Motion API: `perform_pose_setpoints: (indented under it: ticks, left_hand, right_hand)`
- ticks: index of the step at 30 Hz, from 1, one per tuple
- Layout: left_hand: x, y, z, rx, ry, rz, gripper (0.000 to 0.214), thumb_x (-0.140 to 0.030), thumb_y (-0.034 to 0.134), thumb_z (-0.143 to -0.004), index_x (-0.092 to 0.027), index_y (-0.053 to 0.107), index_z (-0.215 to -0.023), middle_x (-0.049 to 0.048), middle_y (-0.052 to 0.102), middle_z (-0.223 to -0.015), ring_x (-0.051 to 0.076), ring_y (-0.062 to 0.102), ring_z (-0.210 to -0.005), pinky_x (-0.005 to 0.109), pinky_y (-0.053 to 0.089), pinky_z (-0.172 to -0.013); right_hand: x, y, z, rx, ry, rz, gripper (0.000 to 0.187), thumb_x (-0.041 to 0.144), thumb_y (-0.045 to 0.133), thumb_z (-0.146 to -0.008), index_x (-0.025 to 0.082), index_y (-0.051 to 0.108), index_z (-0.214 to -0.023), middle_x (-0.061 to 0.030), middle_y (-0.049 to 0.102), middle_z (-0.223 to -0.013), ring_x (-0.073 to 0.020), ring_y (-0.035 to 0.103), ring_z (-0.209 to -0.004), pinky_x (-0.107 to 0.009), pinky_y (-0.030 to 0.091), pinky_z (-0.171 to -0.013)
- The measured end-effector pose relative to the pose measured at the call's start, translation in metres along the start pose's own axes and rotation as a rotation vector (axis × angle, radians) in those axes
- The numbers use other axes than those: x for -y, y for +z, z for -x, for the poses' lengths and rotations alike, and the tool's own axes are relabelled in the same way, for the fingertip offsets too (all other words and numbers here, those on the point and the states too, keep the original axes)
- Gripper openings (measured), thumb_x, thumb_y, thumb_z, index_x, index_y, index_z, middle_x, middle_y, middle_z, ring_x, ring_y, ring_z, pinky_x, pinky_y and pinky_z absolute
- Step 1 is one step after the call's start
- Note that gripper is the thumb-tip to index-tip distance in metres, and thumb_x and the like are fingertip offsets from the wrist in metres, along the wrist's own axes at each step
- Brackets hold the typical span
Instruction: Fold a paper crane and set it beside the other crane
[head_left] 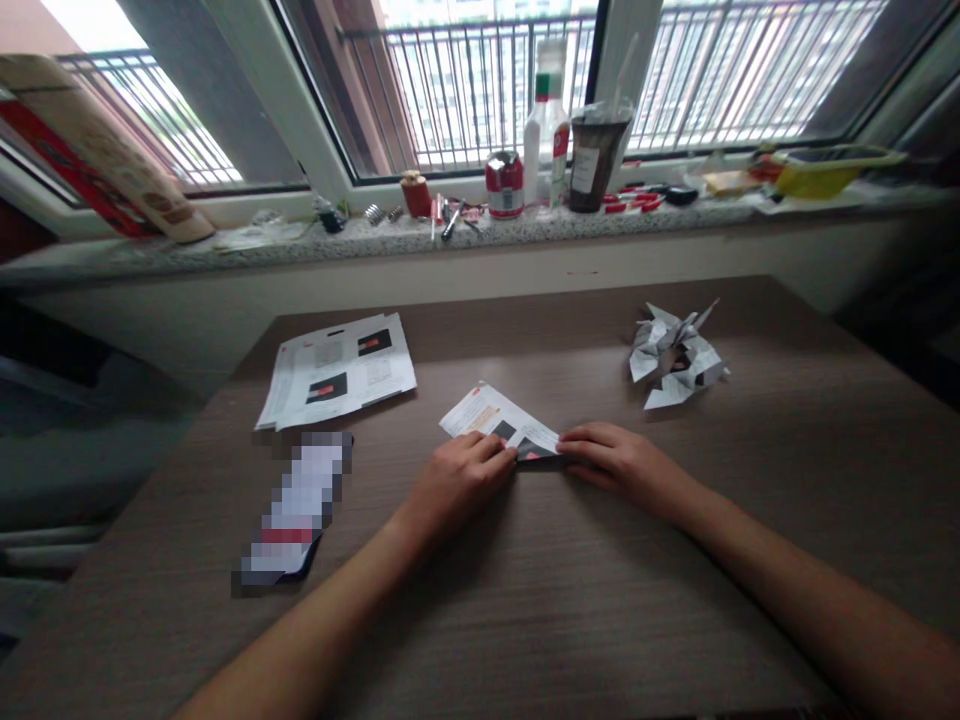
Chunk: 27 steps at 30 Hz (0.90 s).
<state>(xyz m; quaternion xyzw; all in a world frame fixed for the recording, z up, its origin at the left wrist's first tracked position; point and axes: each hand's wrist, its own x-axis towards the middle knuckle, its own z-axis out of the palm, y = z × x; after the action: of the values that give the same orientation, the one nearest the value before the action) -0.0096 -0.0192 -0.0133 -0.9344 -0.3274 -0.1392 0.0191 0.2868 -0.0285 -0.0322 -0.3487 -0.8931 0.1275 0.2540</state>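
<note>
A printed sheet of paper (480, 410), folded into a small, roughly triangular shape, lies on the table between my hands. Fingers bent, my left hand (461, 480) presses on its near left part and covers some of the print. At the sheet's pointed right corner, my right hand (626, 465) pinches the paper with its fingers together. The undersides of both hands' fingers are partly hidden.
A stack of printed sheets (345, 370) lies at the back left, with a phone (300, 505), its screen blurred, nearer me. Folded paper pieces (675, 360) sit at the back right. Along the windowsill (360, 245) stand a can (504, 185), bottles and a drink cup (595, 160).
</note>
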Motion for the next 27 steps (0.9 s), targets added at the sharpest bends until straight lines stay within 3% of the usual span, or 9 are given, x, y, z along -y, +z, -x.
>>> perform_pose_setpoints:
  ticks: [7,15,18,21,24,27]
  left_hand:
    - [0.000,-0.001,0.003,-0.029,-0.013,0.022,0.017,-0.027,0.059,-0.104,-0.019,0.071,-0.112,0.0085,0.072,-0.103,0.024,0.068,-0.093,0.038,0.057,-0.080]
    - [0.001,0.002,0.008,-0.090,-0.072,0.041,0.015,-0.024,0.058,-0.105,-0.022,0.071,-0.112,0.0071,0.073,-0.107,0.021,0.069,-0.088,0.034,0.056,-0.072]
    - [0.003,0.001,0.010,-0.123,-0.090,0.052,0.017,-0.023,0.056,-0.106,-0.021,0.072,-0.111,0.0072,0.073,-0.100,0.019,0.069,-0.081,0.031,0.055,-0.068]
    - [0.004,-0.003,0.011,-0.179,-0.093,0.105,0.020,-0.023,0.054,-0.107,-0.019,0.072,-0.113,0.0075,0.074,-0.099,0.019,0.070,-0.081,0.030,0.055,-0.067]
    - [0.005,-0.006,0.013,-0.219,-0.103,0.207,0.019,-0.023,0.057,-0.106,-0.021,0.074,-0.115,0.0076,0.074,-0.103,0.020,0.071,-0.086,0.032,0.057,-0.071]
    - [0.003,-0.009,0.013,-0.255,-0.136,0.390,0.018,-0.020,0.062,-0.103,-0.023,0.074,-0.116,0.0064,0.074,-0.106,0.019,0.071,-0.093,0.031,0.059,-0.079]
  right_hand:
    - [0.001,0.001,0.000,-0.058,-0.009,0.018,0.024,0.024,0.053,-0.107,0.022,0.074,-0.118,-0.0102,0.076,-0.112,-0.0227,0.074,-0.099,-0.037,0.062,-0.083]
    - [0.012,-0.005,-0.003,-0.096,-0.023,-0.064,0.024,0.025,0.055,-0.106,0.025,0.074,-0.121,-0.0093,0.077,-0.111,-0.0221,0.074,-0.097,-0.036,0.063,-0.082]
    - [0.011,-0.005,-0.006,-0.116,0.002,-0.151,0.023,0.027,0.059,-0.104,0.027,0.072,-0.123,-0.0085,0.075,-0.115,-0.0226,0.073,-0.103,-0.038,0.063,-0.087]
    - [0.006,-0.005,-0.007,-0.127,0.070,-0.164,0.029,0.029,0.065,-0.101,0.029,0.068,-0.130,-0.0101,0.067,-0.133,-0.0260,0.067,-0.121,-0.044,0.059,-0.100]
    - [0.001,-0.003,-0.007,-0.101,0.118,-0.154,0.039,0.029,0.066,-0.100,0.031,0.061,-0.138,-0.0107,0.058,-0.146,-0.0283,0.058,-0.134,-0.049,0.053,-0.110]
    - [-0.003,-0.002,-0.007,-0.113,0.135,-0.168,0.045,0.029,0.065,-0.100,0.032,0.057,-0.143,-0.0117,0.057,-0.144,-0.0285,0.056,-0.136,-0.050,0.052,-0.111]
